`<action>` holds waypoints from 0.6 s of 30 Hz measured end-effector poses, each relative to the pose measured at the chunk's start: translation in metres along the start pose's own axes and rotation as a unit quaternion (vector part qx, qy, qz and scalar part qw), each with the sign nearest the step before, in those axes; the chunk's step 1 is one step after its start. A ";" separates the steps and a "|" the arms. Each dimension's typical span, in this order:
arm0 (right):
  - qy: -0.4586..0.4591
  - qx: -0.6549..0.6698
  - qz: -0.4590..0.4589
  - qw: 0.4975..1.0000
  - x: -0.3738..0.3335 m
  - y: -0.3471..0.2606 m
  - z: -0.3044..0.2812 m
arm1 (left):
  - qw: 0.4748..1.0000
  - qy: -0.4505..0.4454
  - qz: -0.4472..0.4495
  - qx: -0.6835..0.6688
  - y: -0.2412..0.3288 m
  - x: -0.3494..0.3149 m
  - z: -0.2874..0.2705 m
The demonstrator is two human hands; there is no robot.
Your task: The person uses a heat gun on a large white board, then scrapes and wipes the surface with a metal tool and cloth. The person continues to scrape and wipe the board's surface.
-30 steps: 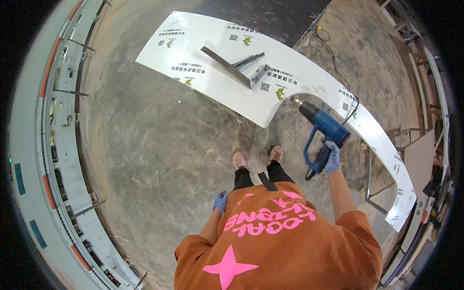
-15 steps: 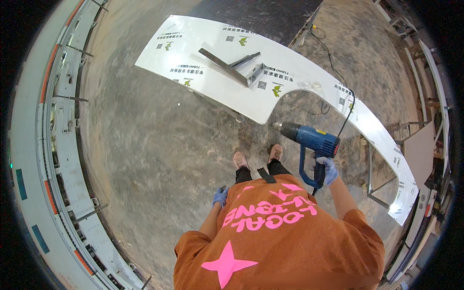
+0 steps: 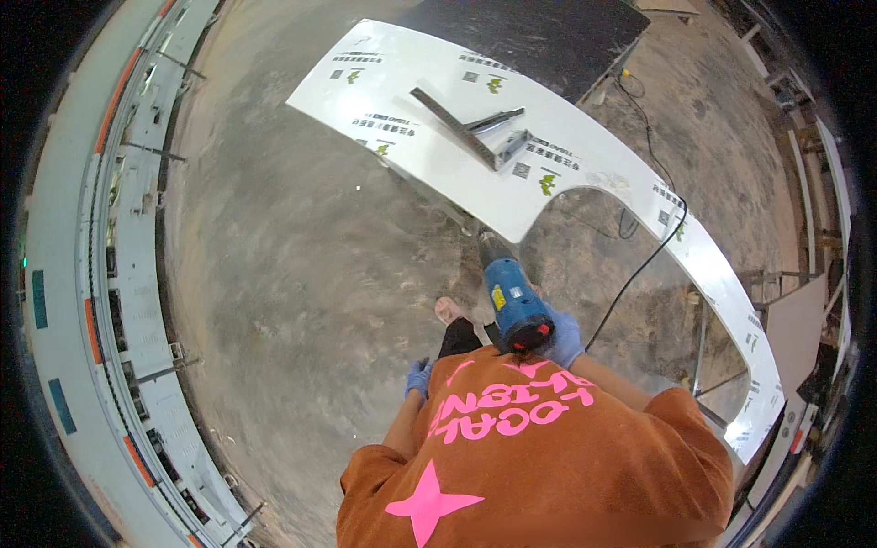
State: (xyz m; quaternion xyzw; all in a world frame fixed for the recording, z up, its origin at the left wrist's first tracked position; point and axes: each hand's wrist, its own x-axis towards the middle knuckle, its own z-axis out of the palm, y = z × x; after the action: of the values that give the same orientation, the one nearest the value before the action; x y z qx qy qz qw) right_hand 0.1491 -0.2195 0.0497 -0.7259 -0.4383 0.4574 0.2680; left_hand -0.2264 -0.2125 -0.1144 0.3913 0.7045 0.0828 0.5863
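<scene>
My gloved right hand (image 3: 565, 340) is wrapped round the handle of a blue and black heat gun (image 3: 513, 297), largely hidden behind its body. The gun's nozzle points away from me, close to the near corner of a curved white panel (image 3: 512, 201); whether they touch I cannot tell. The panel wears a printed film and has a large rounded cut-out. On it lies a dark folding metal bracket (image 3: 457, 128). My gloved left hand (image 3: 418, 377) hangs low beside my brown shirt, fingers curled; anything in them is too small to make out.
A black cord (image 3: 630, 284) runs from the gun under or past the panel's right arm. Behind the panel stands a black-topped table (image 3: 548, 41). A long grey machine (image 3: 68, 301) lines the left side. Boards (image 3: 793, 320) lean at the right. My foot (image 3: 449, 310) is on the concrete floor.
My right hand has swung the heat gun leftward and turned its nozzle from pointing left to pointing away from me. The view has shifted slightly; my left hand stays low at my side.
</scene>
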 end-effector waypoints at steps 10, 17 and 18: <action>0.049 -0.308 -0.100 0.945 0.080 -0.129 0.067 | 0.993 0.076 -0.038 -0.085 -0.124 0.061 -0.121; 0.069 -0.363 -0.119 0.922 0.142 -0.182 0.112 | 0.963 0.101 -0.185 -0.170 -0.171 0.041 -0.212; 0.071 -0.369 -0.116 0.919 0.152 -0.190 0.117 | 0.962 0.103 -0.200 -0.153 -0.169 0.042 -0.220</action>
State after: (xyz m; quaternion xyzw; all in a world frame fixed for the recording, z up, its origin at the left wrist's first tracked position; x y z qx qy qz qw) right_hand -0.0007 0.0031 0.0833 -0.7477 -0.6372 0.1759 0.0627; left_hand -0.4994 -0.2255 -0.1779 0.1372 0.8037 0.1104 0.5684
